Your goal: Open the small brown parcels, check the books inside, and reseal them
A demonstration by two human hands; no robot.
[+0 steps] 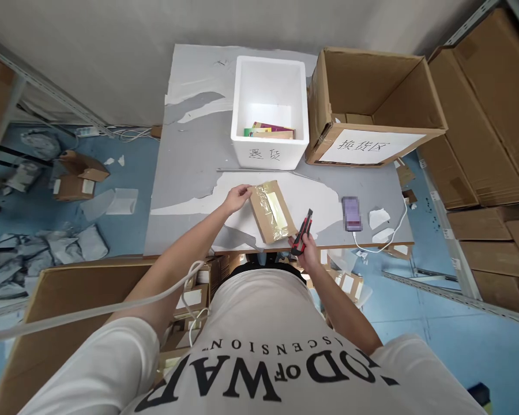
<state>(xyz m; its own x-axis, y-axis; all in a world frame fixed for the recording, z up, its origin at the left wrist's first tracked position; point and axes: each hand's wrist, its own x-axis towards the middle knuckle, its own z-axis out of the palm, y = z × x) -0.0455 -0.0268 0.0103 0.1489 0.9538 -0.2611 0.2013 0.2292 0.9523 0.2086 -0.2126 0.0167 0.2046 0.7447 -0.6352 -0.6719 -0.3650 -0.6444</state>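
A flat cardboard package (263,216) with shiny clear tape and a pale label strip lies tilted near the table's front edge. At its far left corner, the fingers of my left hand (237,199) pinch the edge. My right hand (308,252) is closed around a red and black box cutter (301,233), its tip pointing away from me. The fingertips of that hand are close to the package's near right corner; whether they touch it I cannot tell.
Behind the package stand a white foam box (270,155) with several thin colourful items and an open cardboard box (376,147) with a paper sign. A phone (352,214) on a white cable and torn paper (378,218) lie right. Stacked cartons (493,248) fill the right-hand shelving.
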